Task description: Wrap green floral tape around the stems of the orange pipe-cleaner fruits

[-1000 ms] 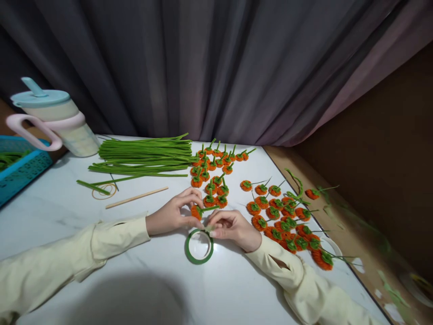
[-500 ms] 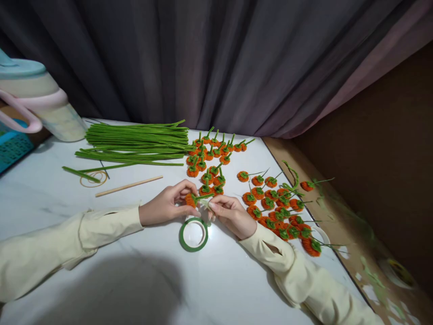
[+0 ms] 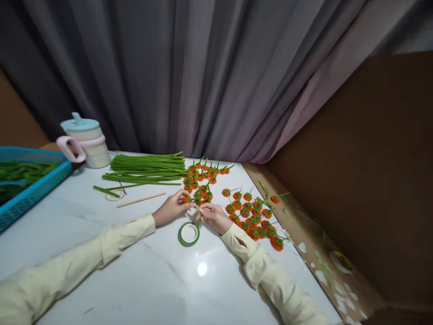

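Note:
My left hand (image 3: 172, 206) pinches a small orange pipe-cleaner pumpkin (image 3: 187, 199) with a green stem. Close against it, my right hand (image 3: 212, 215) is closed on the stem end, with a bit of pale tape between the fingers. A roll of green tape (image 3: 188, 234) lies flat on the white marble table (image 3: 135, 275) just below both hands. Both arms wear pale yellow sleeves.
Several finished orange pumpkins (image 3: 252, 216) lie right of my hands, more (image 3: 203, 174) behind. A bundle of green pipe cleaners (image 3: 149, 168), a wooden stick (image 3: 141, 199), a rubber band (image 3: 113, 195), a lidded cup (image 3: 86, 141) and a blue basket (image 3: 23, 189) stand left. Curtain and cardboard wall enclose the table.
The camera has pulled back and up, so hands look smaller and more table shows. My right hand moved from the tape roll up to the pumpkin's stem.

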`<state>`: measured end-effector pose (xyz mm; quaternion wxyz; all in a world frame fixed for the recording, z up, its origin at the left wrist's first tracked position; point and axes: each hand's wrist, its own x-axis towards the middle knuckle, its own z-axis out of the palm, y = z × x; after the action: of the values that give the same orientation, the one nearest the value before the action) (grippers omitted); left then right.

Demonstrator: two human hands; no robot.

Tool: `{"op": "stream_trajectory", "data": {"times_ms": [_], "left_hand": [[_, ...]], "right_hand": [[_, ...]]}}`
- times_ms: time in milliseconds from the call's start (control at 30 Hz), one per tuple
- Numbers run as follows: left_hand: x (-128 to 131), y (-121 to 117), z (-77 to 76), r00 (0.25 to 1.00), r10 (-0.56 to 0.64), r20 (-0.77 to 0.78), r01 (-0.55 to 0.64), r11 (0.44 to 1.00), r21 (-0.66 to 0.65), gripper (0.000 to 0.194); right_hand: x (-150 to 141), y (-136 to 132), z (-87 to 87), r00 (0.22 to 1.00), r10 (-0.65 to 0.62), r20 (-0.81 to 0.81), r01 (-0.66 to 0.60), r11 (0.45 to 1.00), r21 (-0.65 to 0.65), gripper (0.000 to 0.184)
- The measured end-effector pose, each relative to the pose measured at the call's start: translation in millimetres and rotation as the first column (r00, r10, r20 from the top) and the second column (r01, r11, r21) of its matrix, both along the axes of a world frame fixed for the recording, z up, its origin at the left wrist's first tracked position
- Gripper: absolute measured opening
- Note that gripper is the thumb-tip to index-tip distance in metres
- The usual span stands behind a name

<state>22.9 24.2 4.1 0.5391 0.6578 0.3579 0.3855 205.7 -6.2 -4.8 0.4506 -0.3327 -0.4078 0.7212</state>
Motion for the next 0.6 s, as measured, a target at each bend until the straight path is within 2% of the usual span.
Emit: {"op": "stream_trajectory", "data": {"times_ms": [133, 400, 600], "left_hand": [[-5, -20, 3.9, 0.994, 0.107, 0.028, -0.109, 0.992, 0.065, 0.036], [-7, -84, 4.9, 0.994, 0.106, 0.032, -0.107, 0.994, 0.004, 0.053], [-6, -85, 2.6, 0.992, 0.124, 0.023, -0.124, 0.992, -0.025, 0.056]], "right_hand": [[-6, -11, 1.4, 0.996, -0.087, -0.014, 0.087, 0.995, 0.044, 0.033], [-5, -33, 3.3, 0.973, -0.23, 0.003, 0.229, 0.972, 0.052, 0.038], [-3, -31, 6.7, 0.956, -0.294, 0.018, 0.291, 0.951, 0.101, 0.038]]}}
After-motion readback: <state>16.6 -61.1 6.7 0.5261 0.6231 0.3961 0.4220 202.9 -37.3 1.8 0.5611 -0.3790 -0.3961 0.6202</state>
